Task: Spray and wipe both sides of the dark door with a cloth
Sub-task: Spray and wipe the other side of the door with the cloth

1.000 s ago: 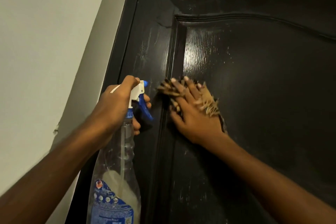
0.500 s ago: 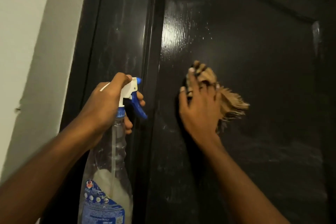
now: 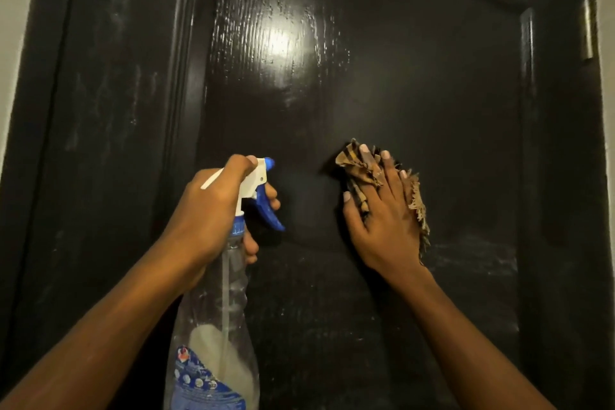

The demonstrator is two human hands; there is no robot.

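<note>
The dark door (image 3: 382, 70) fills the view, its raised panel glossy and wet near the top. My right hand (image 3: 386, 223) presses a brown checked cloth (image 3: 359, 163) flat against the panel, fingers spread over it. My left hand (image 3: 213, 213) grips the neck of a clear spray bottle (image 3: 219, 326) with a white and blue trigger head (image 3: 263, 186); a finger lies on the trigger. The nozzle points at the door, just left of the cloth.
A dark door frame (image 3: 36, 110) runs down the left with pale wall (image 3: 13, 10) beyond it. A metal hinge (image 3: 587, 30) shows at the upper right edge. Streaky residue marks the panel's lower part (image 3: 466, 260).
My right hand has slid the cloth rightward across the panel, away from the left moulding. My view has shifted right, so the door is now centred. The left hand keeps its hold on the bottle.
</note>
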